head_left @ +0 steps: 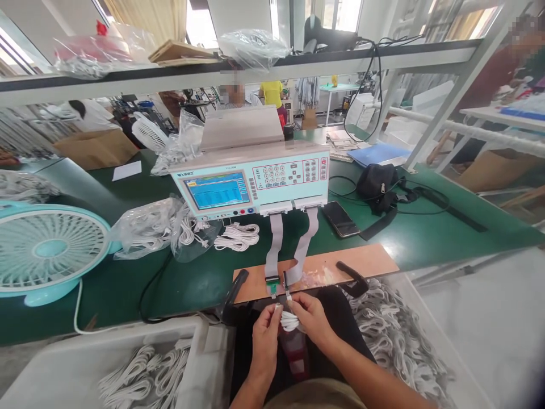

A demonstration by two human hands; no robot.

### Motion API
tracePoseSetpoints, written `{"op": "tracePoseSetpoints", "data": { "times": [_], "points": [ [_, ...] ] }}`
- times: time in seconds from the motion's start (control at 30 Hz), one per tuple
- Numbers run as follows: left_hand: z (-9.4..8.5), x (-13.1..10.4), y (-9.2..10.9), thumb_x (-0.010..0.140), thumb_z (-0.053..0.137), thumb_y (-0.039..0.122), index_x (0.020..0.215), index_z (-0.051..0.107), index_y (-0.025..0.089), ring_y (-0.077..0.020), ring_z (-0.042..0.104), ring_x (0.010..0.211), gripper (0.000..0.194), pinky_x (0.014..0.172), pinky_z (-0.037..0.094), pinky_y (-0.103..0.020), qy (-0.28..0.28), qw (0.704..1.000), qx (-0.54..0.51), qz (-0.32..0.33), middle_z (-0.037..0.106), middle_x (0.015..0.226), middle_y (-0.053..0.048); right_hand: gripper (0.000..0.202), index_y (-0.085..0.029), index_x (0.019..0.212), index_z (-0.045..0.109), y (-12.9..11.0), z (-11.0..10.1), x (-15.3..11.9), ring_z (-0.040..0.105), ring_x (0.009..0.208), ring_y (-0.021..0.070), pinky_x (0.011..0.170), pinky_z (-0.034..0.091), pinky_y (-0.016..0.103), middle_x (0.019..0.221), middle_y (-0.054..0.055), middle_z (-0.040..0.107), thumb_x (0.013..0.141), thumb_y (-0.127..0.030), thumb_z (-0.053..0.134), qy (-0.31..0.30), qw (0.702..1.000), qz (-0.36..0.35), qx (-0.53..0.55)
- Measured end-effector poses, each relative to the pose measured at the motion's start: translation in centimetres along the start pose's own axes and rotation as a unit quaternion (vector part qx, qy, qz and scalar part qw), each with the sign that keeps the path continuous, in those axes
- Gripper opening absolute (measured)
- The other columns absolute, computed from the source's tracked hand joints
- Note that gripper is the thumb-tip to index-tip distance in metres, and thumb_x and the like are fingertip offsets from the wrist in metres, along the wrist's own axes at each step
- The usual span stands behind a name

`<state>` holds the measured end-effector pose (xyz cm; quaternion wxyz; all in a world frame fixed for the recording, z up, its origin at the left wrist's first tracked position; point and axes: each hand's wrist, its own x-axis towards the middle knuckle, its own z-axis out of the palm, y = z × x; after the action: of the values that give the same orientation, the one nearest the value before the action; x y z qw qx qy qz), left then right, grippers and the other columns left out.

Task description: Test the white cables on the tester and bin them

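Far left there's a round light-blue plastic fan [49,248] close to the front edge of a dark green bench [123,284], with a white plastic bin [198,341] of coiled cables below that edge. A strip of green top shows between the fan and a flat orange-tan board [374,258] along the edge. The left hand [266,326] is just off that edge, its grip pinched narrow on one end of the bundled white cable [290,322], which sits between both hands. The right hand [313,318] has its grip closed on the cable too, right by the plug on a grey ribbon cable [303,244]; can't tell if they're mated. Farther right and back: a black smartphone [341,219], then a black fabric bag [377,186], with more green top toward the right edge.
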<state>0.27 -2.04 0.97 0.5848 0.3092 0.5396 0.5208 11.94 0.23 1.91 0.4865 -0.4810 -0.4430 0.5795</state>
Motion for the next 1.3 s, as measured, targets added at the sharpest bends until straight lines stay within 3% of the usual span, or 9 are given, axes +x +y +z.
{"op": "tracePoseSetpoints", "data": {
  "times": [0.13,0.33,0.57,0.83,1.03,1.1,1.17,1.23,1.3],
  "points": [
    [-0.9,0.4,0.6,0.074,0.063,0.044,0.081,0.066,0.014,-0.0114,0.047,0.057,0.031,0.051,0.039,-0.019,-0.032,0.998,0.054,0.022,0.056,0.063,0.001,0.031,-0.014,0.065,0.062,-0.5,0.3,0.0,0.045,0.051,0.0115,0.050,0.037,0.022,0.055,-0.002,0.053,0.071,-0.045,0.066,0.000,0.999,0.026,0.045],
    [-2.4,1.5,2.3,0.081,0.055,0.040,0.070,0.063,0.015,-0.0123,0.045,0.057,0.029,0.054,0.039,-0.021,-0.128,0.978,0.150,0.062,0.054,0.061,0.000,0.035,-0.013,0.063,0.061,-1.3,1.1,0.2,0.044,0.045,0.0096,0.046,0.034,0.022,0.053,-0.001,0.057,0.062,-0.045,0.073,0.022,0.985,0.119,0.123],
    [-2.4,2.4,1.1,0.078,0.057,0.034,0.057,0.058,0.015,-0.0114,0.042,0.055,0.028,0.054,0.034,-0.021,-0.053,0.982,0.153,0.102,0.049,0.054,0.003,0.033,-0.013,0.061,0.063,-1.9,1.3,0.2,0.045,0.047,0.0095,0.048,0.035,0.021,0.054,-0.001,0.059,0.059,-0.043,0.077,0.014,0.974,0.140,0.176],
    [-0.4,1.7,-0.9,0.077,0.059,0.040,0.069,0.060,0.014,-0.0114,0.047,0.059,0.027,0.056,0.037,-0.021,0.020,0.998,-0.009,0.052,0.054,0.063,0.002,0.031,-0.014,0.070,0.069,-1.9,1.1,0.3,0.048,0.054,0.0114,0.053,0.036,0.021,0.059,0.001,0.062,0.061,-0.043,0.077,-0.002,0.979,0.117,0.166],
    [0.3,1.1,0.4,0.076,0.057,0.042,0.055,0.055,0.014,-0.0090,0.039,0.052,0.035,0.050,0.033,-0.020,0.051,0.994,0.069,0.062,0.044,0.051,0.005,0.035,-0.014,0.069,0.069,-1.9,1.0,-0.1,0.051,0.054,0.0139,0.054,0.039,0.023,0.060,0.002,0.063,0.057,-0.046,0.078,0.007,0.984,0.131,0.116],
    [-0.7,0.2,1.9,0.075,0.059,0.038,0.056,0.057,0.014,-0.0094,0.042,0.052,0.031,0.050,0.035,-0.020,0.047,0.993,0.087,0.067,0.047,0.052,0.004,0.035,-0.015,0.068,0.068,-1.6,0.7,0.0,0.054,0.055,0.0160,0.053,0.041,0.024,0.061,0.003,0.064,0.052,-0.043,0.080,0.022,0.986,0.140,0.092],
    [-2.9,-1.0,3.7,0.077,0.058,0.034,0.067,0.063,0.015,-0.0117,0.051,0.060,0.023,0.056,0.041,-0.021,0.031,0.988,0.113,0.100,0.058,0.062,0.001,0.034,-0.015,0.068,0.068,-1.2,0.5,0.3,0.056,0.056,0.0172,0.052,0.043,0.024,0.063,0.003,0.065,0.048,-0.041,0.081,0.033,0.985,0.155,0.075],
    [-6.7,-2.2,5.3,0.083,0.051,0.033,0.080,0.065,0.017,-0.0140,0.058,0.072,0.021,0.067,0.045,-0.022,0.046,0.971,0.178,0.150,0.064,0.077,-0.002,0.034,-0.016,0.067,0.069,-1.0,0.4,0.7,0.057,0.058,0.0178,0.052,0.046,0.024,0.066,0.004,0.066,0.045,-0.037,0.082,0.047,0.981,0.175,0.063],
    [-12.2,-2.7,6.1,0.087,0.044,0.032,0.085,0.064,0.019,-0.0144,0.059,0.079,0.024,0.073,0.046,-0.023,0.135,0.931,0.294,0.170,0.066,0.082,-0.003,0.035,-0.017,0.068,0.070,-1.0,0.3,0.9,0.060,0.063,0.0190,0.054,0.049,0.023,0.073,0.005,0.068,0.041,-0.035,0.082,0.064,0.977,0.196,0.055]
  ]
}}
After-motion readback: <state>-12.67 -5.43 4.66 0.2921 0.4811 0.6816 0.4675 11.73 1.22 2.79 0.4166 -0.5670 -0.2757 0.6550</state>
